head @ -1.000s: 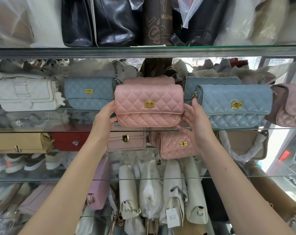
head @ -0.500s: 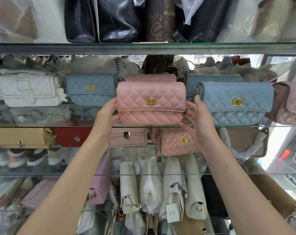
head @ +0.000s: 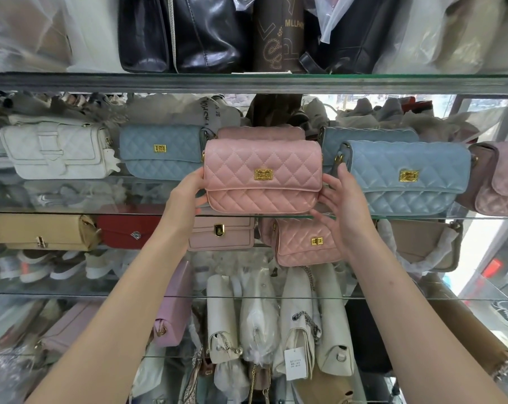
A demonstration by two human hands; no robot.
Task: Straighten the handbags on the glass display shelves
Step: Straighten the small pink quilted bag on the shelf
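On the middle glass shelf, at its front edge, the pink quilted handbag stands upright with its gold clasp facing outward. The left hand grips the bag's left end, with the fingers curled behind it and the thumb under its lower corner. The right hand is spread wide, its straight fingers touching the bag's right end; the index finger points up into the gap between this bag and the light blue quilted bag just beside it. A second pink bag sits directly behind. A blue bag and a white bag stand to the left. One shelf below, a smaller pink quilted bag sits near a red bag
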